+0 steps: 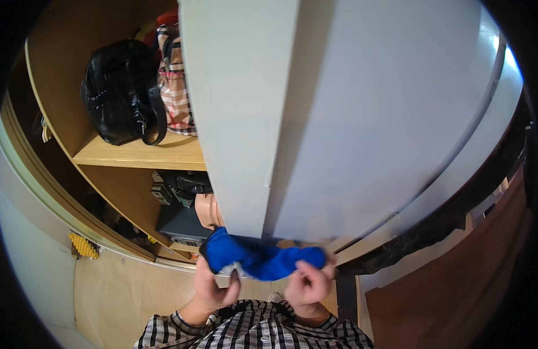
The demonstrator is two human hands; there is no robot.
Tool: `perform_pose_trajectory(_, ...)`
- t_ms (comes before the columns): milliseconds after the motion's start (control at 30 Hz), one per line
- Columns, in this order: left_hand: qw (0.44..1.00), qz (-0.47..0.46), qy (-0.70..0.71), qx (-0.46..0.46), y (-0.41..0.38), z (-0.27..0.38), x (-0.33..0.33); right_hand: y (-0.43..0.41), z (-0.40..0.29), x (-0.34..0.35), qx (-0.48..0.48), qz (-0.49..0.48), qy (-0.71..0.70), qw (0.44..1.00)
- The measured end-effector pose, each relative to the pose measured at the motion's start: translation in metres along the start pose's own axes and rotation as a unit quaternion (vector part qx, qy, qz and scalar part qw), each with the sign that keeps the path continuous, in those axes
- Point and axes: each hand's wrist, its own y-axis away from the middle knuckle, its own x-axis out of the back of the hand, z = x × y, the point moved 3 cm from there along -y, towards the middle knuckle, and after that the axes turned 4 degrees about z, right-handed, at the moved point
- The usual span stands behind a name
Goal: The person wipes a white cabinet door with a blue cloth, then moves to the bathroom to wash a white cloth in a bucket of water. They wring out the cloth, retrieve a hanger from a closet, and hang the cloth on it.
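Note:
A bundle of blue cloth (269,261) with dark edging and a pale patch stretches between my two hands, low in the view. At its left end, my left hand (214,285) grips it, the thumb in front. My right hand (310,281) holds the opposite end, its fingers slightly blurred. The exact kind of cloth item cannot be told. Behind the cloth stands a white sliding wardrobe door (238,109), and some of the door's lower part is hidden by it.
On the left, a wooden shelf (138,155) bears a black leather bag (120,96) and a plaid bag (175,96). Below sit a dark grey safe (181,222) and a peach-coloured container (207,210). A yellow textured object (83,245) lies at lower left; brown material (448,279) extends at lower right.

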Motion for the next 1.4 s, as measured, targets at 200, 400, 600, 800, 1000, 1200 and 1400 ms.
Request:
perform_pose_trajectory(200, 0.986, -0.074, -0.099, -0.11, -0.012, 0.006, -0.064, 0.007, 0.078, 0.004, 0.127, 0.074, 0.232, 0.962)
perform_pose_trajectory(400, 0.971, -0.117, -0.152, -0.144, 0.02, -0.01, -0.088, 0.027, 0.099, 0.001, 0.161, 0.031, 0.26, 0.952)
perform_pose_trajectory(600, 0.965, -0.126, -0.145, -0.176, -0.003, 0.015, -0.103, -0.069, 0.057, 0.018, 0.159, 0.034, 0.269, 0.95)
perform_pose_trajectory(800, 0.961, -0.141, -0.159, -0.179, 0.015, 0.011, -0.127, -0.052, 0.059, 0.019, 0.092, -0.024, 0.258, 0.962)
perform_pose_trajectory(1000, 0.956, -0.223, -0.09, -0.168, 0.069, -0.018, -0.166, 0.051, 0.134, 0.017, 0.107, 0.069, 0.19, 0.973)
perform_pose_trajectory(1200, 0.967, -0.207, -0.107, -0.107, 0.09, -0.018, -0.177, 0.068, 0.145, 0.024, 0.078, 0.032, 0.198, 0.977)
perform_pose_trajectory(1400, 0.963, -0.254, -0.061, -0.06, 0.06, 0.01, -0.152, 0.036, 0.096, 0.029, -0.025, -0.011, 0.154, 0.988)
